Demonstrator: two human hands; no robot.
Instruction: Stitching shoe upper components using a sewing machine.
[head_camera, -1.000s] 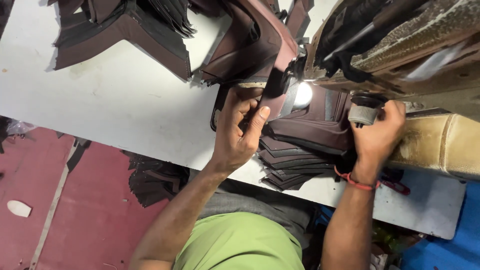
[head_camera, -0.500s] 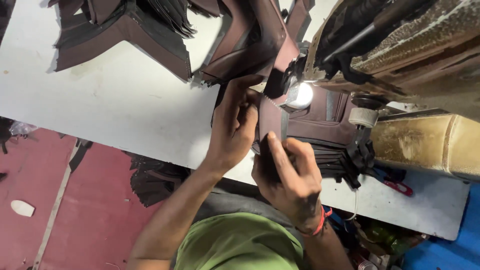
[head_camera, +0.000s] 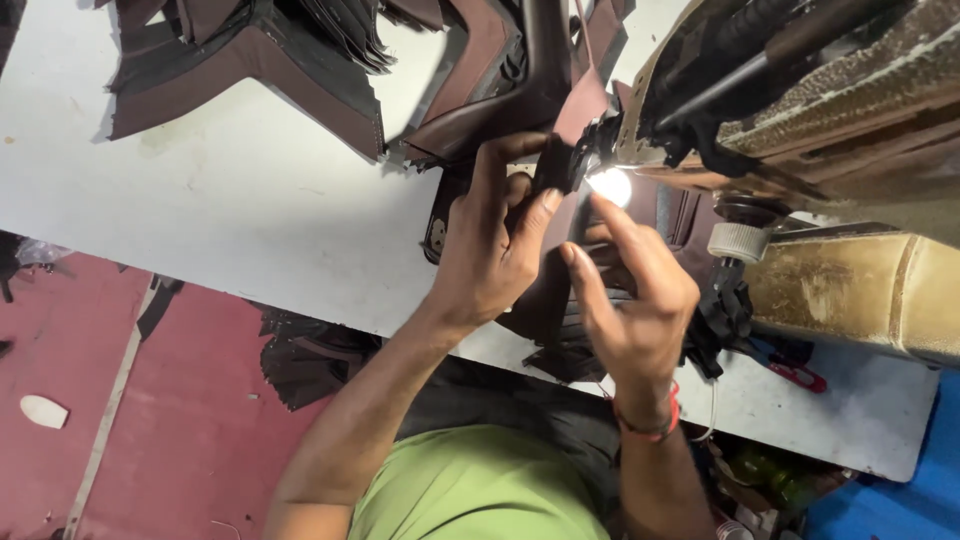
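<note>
My left hand (head_camera: 495, 245) presses on a dark brown leather piece (head_camera: 545, 280) under the head of a sewing machine (head_camera: 800, 110), fingertips near the needle area beside a small bright lamp (head_camera: 612, 186). Just to its right, my right hand (head_camera: 632, 290) has its fingers on the same piece. A stack of similar brown pieces (head_camera: 560, 355) lies beneath both hands at the table's front edge. The needle itself is hidden behind my fingers.
Piles of cut brown leather parts (head_camera: 250, 60) cover the back of the white table (head_camera: 230, 230). More dark pieces (head_camera: 310, 355) hang below the table edge over a red floor (head_camera: 150, 430). The worn tan machine body (head_camera: 850, 290) stands at right, near a red-handled tool (head_camera: 795, 372).
My right hand left the machine's knob at right, came across to the leather piece and now sits beside my left hand under the lamp. The left hand shifted slightly toward the needle.
</note>
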